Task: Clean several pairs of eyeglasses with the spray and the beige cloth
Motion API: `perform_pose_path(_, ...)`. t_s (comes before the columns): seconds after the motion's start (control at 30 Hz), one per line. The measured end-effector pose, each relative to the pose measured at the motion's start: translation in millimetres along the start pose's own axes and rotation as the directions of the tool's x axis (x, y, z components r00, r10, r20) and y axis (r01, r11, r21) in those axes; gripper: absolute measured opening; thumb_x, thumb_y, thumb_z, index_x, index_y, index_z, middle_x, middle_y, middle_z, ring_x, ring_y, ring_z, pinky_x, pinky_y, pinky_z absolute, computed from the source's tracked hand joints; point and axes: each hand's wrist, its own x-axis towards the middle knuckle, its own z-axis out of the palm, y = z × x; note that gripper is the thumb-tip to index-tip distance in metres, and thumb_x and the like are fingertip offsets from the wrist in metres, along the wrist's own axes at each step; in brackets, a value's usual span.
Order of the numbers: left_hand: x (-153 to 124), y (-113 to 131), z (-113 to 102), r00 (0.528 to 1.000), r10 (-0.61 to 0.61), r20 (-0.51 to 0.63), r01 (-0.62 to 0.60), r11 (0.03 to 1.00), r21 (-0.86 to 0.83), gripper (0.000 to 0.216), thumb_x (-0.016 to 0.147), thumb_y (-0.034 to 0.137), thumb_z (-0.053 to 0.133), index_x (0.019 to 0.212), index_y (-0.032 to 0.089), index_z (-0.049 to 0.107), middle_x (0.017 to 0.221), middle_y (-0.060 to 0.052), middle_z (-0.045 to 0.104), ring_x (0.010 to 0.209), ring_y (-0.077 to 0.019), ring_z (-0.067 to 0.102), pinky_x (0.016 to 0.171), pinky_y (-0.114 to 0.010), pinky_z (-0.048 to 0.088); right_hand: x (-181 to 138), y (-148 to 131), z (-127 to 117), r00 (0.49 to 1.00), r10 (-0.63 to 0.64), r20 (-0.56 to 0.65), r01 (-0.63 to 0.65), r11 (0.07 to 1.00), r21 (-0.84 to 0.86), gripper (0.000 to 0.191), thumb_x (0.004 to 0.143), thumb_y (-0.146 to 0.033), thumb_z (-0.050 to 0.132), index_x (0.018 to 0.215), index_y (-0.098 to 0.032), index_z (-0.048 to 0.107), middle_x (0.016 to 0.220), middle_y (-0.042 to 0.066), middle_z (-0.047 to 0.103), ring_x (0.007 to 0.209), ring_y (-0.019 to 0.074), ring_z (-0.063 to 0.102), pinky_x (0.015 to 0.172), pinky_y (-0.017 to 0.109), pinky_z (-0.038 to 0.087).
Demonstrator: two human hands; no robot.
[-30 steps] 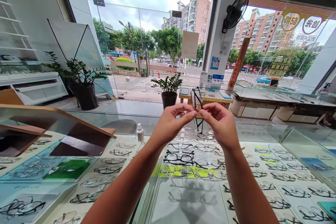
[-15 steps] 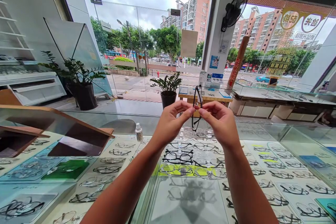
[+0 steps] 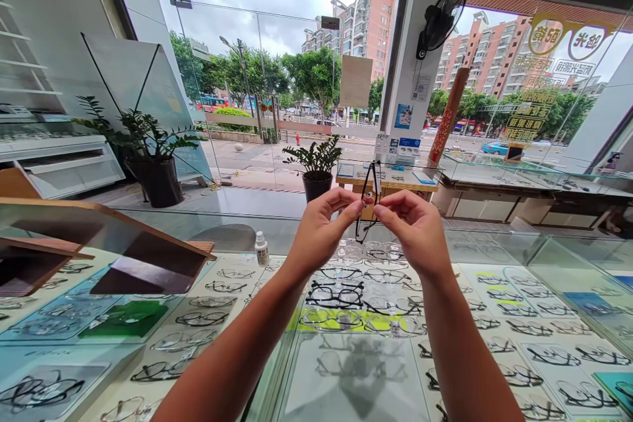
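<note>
A pair of black-framed eyeglasses (image 3: 364, 229) is held up on end above the glass display counter (image 3: 356, 376). My left hand (image 3: 324, 227) pinches the frame near its middle from the left, thumb and forefinger closed. From the right, my right hand (image 3: 413, 227) grips it at about the same height with thumb and fingertips. The fingers hide part of the frame's middle. Beneath both hands, rows of eyeglasses (image 3: 336, 293) lie inside the counter, and the shadow of the hands falls on its front panel.
Left of my hands a small white bottle (image 3: 262, 249) stands on the glass. A wooden-edged stand (image 3: 106, 224) is at the far left. Beyond the counter are a potted plant (image 3: 317, 168) and a small wooden table (image 3: 346, 182) with glasses on it.
The eyeglasses have tilted slightly, their lower end swinging to the left. Both hands stay in nearly the same place and keep their hold.
</note>
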Motion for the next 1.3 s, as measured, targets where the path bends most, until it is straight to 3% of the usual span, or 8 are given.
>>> perform_pose_path(0.17,1.5,-2.9,-3.2,0.999,0.035,0.007,-0.035,0.999,0.003,0.022,0.094,0.042,0.076,0.097,0.020,0.073,0.111,-0.008,0.081,0.110,-0.0219,0.074,0.104,-0.037,0.054,0.6,-2.0,-2.8,0.999,-0.014,-0.044,0.014,1.000,-0.018,0.016,0.087,-0.037,0.081,0.090,-0.022,0.074,0.073,0.000,0.066,0.061,0.0126,0.053,0.054,0.029,0.041)
perform_pose_path(0.3,3.7,-0.9,-9.5,0.995,0.095,-0.002,-0.094,0.986,0.134,0.019,0.097,0.040,0.073,0.098,0.021,0.071,0.108,-0.008,0.082,0.111,-0.0223,0.074,0.108,-0.041,0.053,0.7,-2.8,-8.1,0.964,-0.107,-0.242,0.069,0.985,-0.160,0.017,0.091,-0.037,0.075,0.094,-0.021,0.072,0.063,-0.003,0.063,0.052,0.0128,0.057,0.050,0.029,0.043)
perform_pose_path(0.43,5.7,0.1,-14.8,0.988,0.154,-0.008,-0.145,0.945,0.295,0.016,0.099,0.038,0.069,0.095,0.022,0.070,0.100,-0.007,0.082,0.116,-0.0242,0.072,0.110,-0.044,0.050,1.7,-1.5,-12.3,0.872,-0.281,-0.401,0.137,0.926,-0.351,0.016,0.096,-0.035,0.069,0.101,-0.021,0.073,0.083,0.004,0.077,0.068,0.0176,0.069,0.062,0.033,0.054)
perform_pose_path(0.57,5.5,-1.9,-12.1,0.988,0.153,-0.007,-0.146,0.951,0.273,0.017,0.098,0.038,0.070,0.095,0.022,0.070,0.100,-0.007,0.081,0.112,-0.0240,0.073,0.108,-0.043,0.051,0.5,-1.9,-7.1,0.829,-0.372,-0.419,0.181,0.885,-0.428,0.023,0.094,-0.033,0.071,0.113,-0.023,0.068,0.098,0.005,0.077,0.075,0.0175,0.069,0.065,0.033,0.053)
perform_pose_path(0.73,1.9,-7.1,-2.5,0.990,0.141,-0.015,-0.134,0.965,0.226,0.018,0.097,0.039,0.072,0.096,0.021,0.072,0.103,-0.008,0.081,0.107,-0.0237,0.074,0.103,-0.040,0.052,-6.3,-3.7,10.8,0.947,-0.250,-0.201,0.157,0.907,-0.390,0.019,0.093,-0.040,0.074,0.095,-0.022,0.069,0.081,0.000,0.072,0.068,0.0147,0.061,0.066,0.031,0.049)
perform_pose_path(0.8,0.4,-9.2,0.1,0.990,0.142,-0.005,-0.137,0.964,0.228,0.019,0.098,0.040,0.072,0.098,0.021,0.073,0.106,-0.008,0.080,0.106,-0.0235,0.074,0.101,-0.039,0.053,-7.6,-2.6,15.6,0.971,-0.190,-0.144,0.129,0.927,-0.353,0.019,0.095,-0.041,0.070,0.092,-0.021,0.070,0.081,0.001,0.074,0.068,0.0148,0.061,0.066,0.030,0.048)
perform_pose_path(1.1,0.2,-11.8,6.3,0.989,0.109,-0.102,-0.092,0.983,0.159,0.021,0.096,0.041,0.073,0.096,0.020,0.073,0.104,-0.008,0.082,0.103,-0.0228,0.075,0.101,-0.039,0.054,1.7,14.6,6.8,0.986,-0.045,-0.160,0.001,0.965,-0.263,0.022,0.092,-0.041,0.069,0.084,-0.021,0.067,0.072,-0.001,0.065,0.062,0.0138,0.053,0.059,0.029,0.041)
perform_pose_path(1.3,10.1,-14.4,-4.0,0.954,0.088,-0.288,-0.087,0.996,0.015,0.025,0.088,0.044,0.082,0.093,0.020,0.076,0.099,-0.008,0.080,0.101,-0.0210,0.074,0.096,-0.036,0.056,10.3,23.3,-1.4,0.980,0.025,-0.196,-0.058,0.985,-0.162,0.024,0.088,-0.043,0.071,0.080,-0.021,0.065,0.070,-0.002,0.058,0.063,0.0140,0.050,0.060,0.029,0.040)
